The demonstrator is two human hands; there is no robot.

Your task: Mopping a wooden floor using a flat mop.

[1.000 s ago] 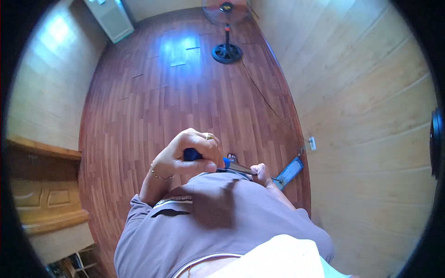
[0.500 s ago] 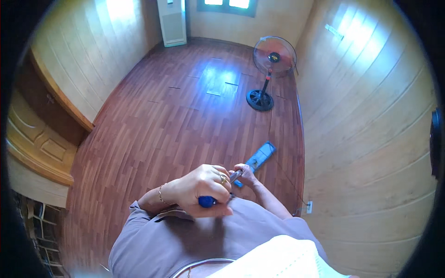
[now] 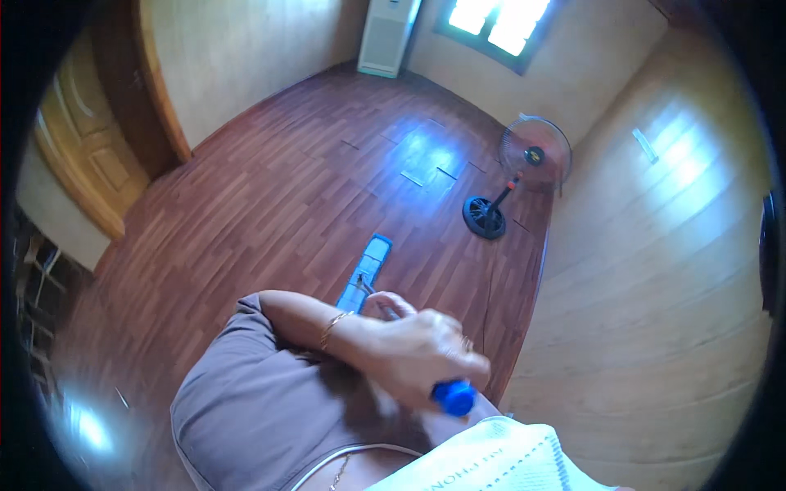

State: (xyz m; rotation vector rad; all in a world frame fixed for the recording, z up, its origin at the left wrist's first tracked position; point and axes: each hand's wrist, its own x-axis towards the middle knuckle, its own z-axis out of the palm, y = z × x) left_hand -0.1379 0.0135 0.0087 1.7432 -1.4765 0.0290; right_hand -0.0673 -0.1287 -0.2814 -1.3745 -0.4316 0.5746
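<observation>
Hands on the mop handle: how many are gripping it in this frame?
2. The left hand wraps the blue grip end of the mop handle, near the chest. The right hand holds the shaft lower down, partly hidden behind the left wrist, above the blue mop head.

Room in a home, reddish wood-plank floor point(image 3: 270, 196), pale panelled walls point(image 3: 655, 270), wooden door point(image 3: 90, 164), standing fan point(image 3: 524, 164), window point(image 3: 495, 20), floor-standing air conditioner point(image 3: 389, 33)

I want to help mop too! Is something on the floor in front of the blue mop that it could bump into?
Nothing lies right ahead of the blue mop head; the wooden floor there is bare. A standing fan stands farther off to its right, near the wall. Both hands grip the handle: left hand, right hand.
</observation>
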